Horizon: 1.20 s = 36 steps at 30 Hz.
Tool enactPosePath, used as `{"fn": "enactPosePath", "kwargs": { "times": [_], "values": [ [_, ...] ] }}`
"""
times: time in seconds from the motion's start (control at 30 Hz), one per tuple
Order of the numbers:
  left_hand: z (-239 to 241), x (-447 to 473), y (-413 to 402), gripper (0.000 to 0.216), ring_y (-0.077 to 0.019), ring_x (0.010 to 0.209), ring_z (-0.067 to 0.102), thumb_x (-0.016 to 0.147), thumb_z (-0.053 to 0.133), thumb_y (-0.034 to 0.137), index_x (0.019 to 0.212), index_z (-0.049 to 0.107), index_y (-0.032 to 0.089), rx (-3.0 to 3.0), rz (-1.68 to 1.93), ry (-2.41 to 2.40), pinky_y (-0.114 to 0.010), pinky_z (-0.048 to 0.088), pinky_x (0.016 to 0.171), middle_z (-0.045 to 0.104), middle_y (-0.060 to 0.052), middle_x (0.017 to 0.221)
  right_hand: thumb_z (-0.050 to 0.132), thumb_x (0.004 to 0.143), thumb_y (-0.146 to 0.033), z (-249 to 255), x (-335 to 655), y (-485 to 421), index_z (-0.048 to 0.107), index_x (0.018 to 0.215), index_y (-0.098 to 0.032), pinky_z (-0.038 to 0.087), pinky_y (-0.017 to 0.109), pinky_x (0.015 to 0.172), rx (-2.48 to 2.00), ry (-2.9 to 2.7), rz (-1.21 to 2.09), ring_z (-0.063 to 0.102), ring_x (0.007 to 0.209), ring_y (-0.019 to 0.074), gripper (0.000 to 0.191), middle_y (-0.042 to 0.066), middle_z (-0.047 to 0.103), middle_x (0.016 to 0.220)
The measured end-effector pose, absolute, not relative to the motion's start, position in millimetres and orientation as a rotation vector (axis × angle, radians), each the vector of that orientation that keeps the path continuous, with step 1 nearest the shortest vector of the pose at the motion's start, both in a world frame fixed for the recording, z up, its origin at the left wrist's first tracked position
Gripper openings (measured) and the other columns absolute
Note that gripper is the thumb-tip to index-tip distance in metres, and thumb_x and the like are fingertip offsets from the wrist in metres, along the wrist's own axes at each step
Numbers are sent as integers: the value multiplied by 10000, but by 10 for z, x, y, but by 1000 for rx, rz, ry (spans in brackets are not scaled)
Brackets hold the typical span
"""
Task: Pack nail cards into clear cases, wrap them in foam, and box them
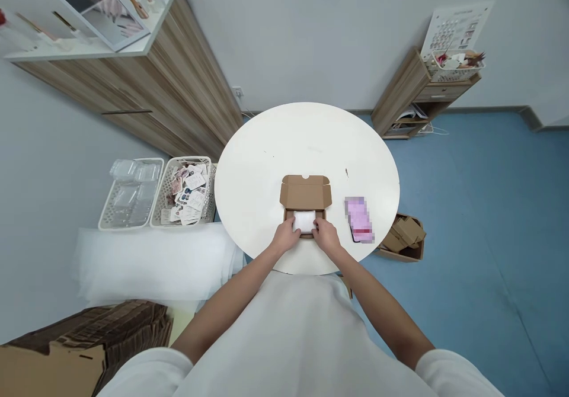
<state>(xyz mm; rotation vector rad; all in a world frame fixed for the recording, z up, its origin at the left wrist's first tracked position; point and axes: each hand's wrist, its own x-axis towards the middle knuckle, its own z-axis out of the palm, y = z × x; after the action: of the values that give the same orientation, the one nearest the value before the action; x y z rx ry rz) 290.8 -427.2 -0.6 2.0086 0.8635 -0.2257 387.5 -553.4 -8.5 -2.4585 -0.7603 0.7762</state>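
Note:
An open cardboard box lies on the round white table, its lid folded back away from me. Inside it rests a white wrapped bundle. My left hand grips the bundle's left end, thumb and fingers curled at the box's left side. At the opposite end, my right hand closes on the bundle in the same way. What the white wrapping covers is hidden. To the right of the box, a phone with a blurred pink screen lies on the table.
Left of the table stand a white basket of printed cards and a basket of clear plastic trays. White foam sheets and flattened cardboard are stacked nearer me. A carton of folded boxes sits on the floor at right.

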Motion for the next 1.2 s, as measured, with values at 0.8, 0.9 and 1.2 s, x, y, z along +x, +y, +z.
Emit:
{"fn": "enactPosePath", "kwargs": {
  "times": [0.8,0.9,1.2],
  "values": [
    [-2,3360,-3298,268,-176,822,607,690,579,312,913,611,168,1754,-26,1076,-278,433,723,660,-74,893,506,749,-439,50,5165,-5402,576,835,-167,378,238,426,-1852,-66,1068,368,425,68,294,74,617,792],
    [-84,3424,-3302,243,-171,796,609,659,594,226,896,617,177,1795,-41,1091,-273,431,725,661,-55,827,552,721,-308,-41,5155,-5296,594,740,-150,337,222,412,-1885,-155,1075,343,418,59,165,25,542,616],
    [-26,3423,-3283,240,-186,827,588,681,537,159,911,602,181,1981,52,1054,-287,436,730,644,-58,847,524,636,-151,-16,5105,-5255,580,693,-167,361,213,476,-2076,-235,801,432,459,79,81,-34,513,503]
  ]
}}
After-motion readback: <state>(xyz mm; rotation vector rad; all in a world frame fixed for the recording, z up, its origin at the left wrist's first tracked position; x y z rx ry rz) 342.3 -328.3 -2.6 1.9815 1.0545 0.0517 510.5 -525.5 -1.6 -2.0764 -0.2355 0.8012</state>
